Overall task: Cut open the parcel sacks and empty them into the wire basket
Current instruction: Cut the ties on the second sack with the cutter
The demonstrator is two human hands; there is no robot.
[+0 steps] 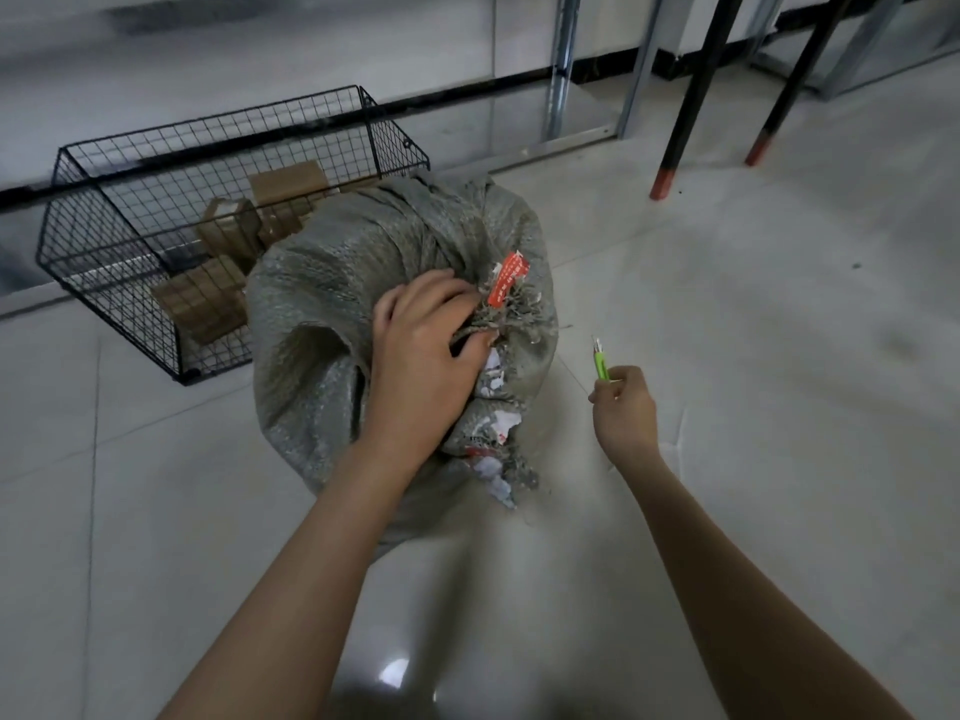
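Note:
A grey woven parcel sack [322,304] stands on the tiled floor in the middle of the view, bulging and bunched at its top. A red tag [508,278] and torn white label scraps cling to the frayed neck. My left hand [423,350] grips that bunched neck. To the right of the sack, my right hand [623,407] holds a small green utility knife [600,358] with its blade pointing up, apart from the fabric. A black wire basket [104,236] sits behind the sack at the left, with several brown cardboard boxes [208,298] inside.
Two black table legs with red feet [662,184] stand at the back right. Metal shelf uprights [563,70] rise along the wall. Glossy pale floor tiles [779,330] stretch to the right and in front of the sack.

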